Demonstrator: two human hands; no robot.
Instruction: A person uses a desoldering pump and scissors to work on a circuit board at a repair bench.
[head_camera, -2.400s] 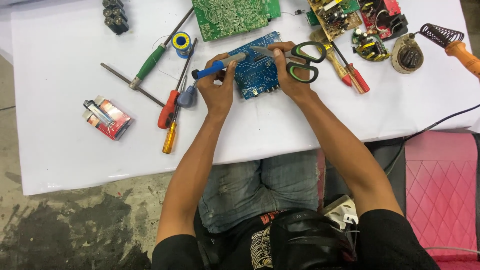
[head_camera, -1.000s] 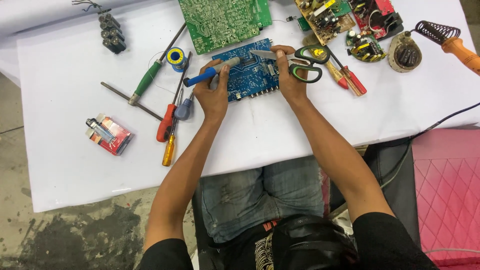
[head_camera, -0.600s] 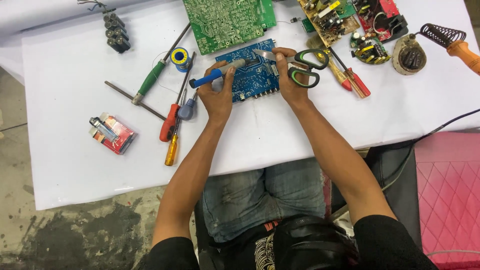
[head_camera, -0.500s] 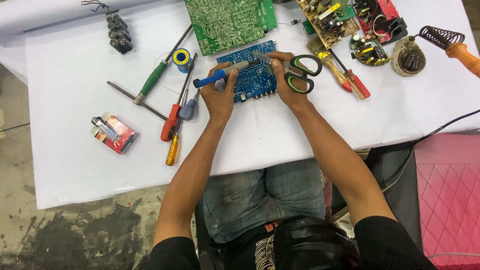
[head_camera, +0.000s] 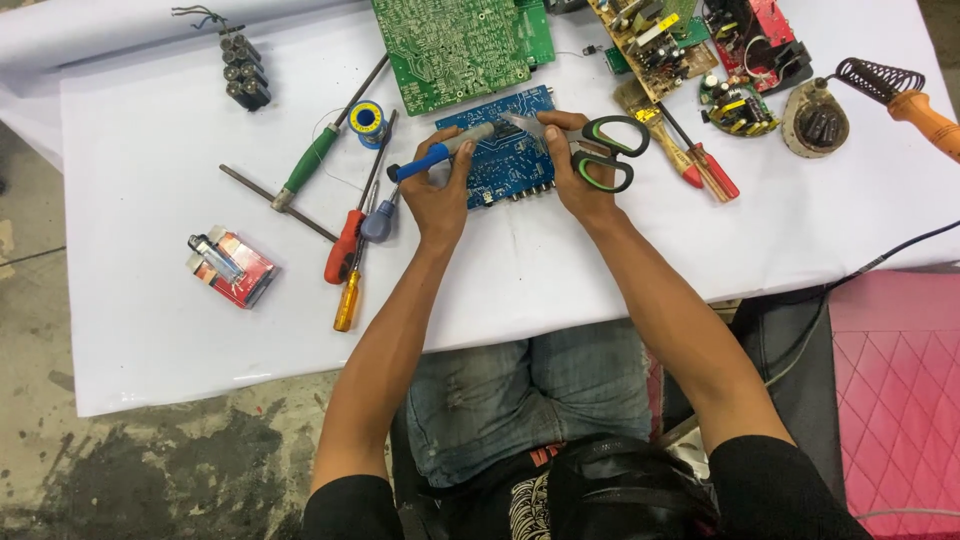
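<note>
We pinch the blue-handled tool (head_camera: 440, 158) with our left hand (head_camera: 437, 196) and the scissors (head_camera: 600, 150) with our right hand (head_camera: 578, 178), working over the blue circuit board (head_camera: 500, 165).

A large green circuit board (head_camera: 462, 45) lies at the far edge of the white table (head_camera: 150, 330). Left of it sit a small solder spool (head_camera: 367, 118) and a green-handled screwdriver (head_camera: 312, 164). Farther left is a cluster of black capacitors (head_camera: 243, 75). Nearer lie a red-handled screwdriver (head_camera: 345, 243), an orange-handled one (head_camera: 347, 300) and a bare metal rod (head_camera: 278, 203). Near the left edge a lighter rests on a red packet (head_camera: 232, 268). At the far right are smaller boards (head_camera: 690, 40), a brush (head_camera: 640, 103), two red-handled tools (head_camera: 708, 170) and an orange-handled soldering iron (head_camera: 925, 112) in its coil stand.
</note>
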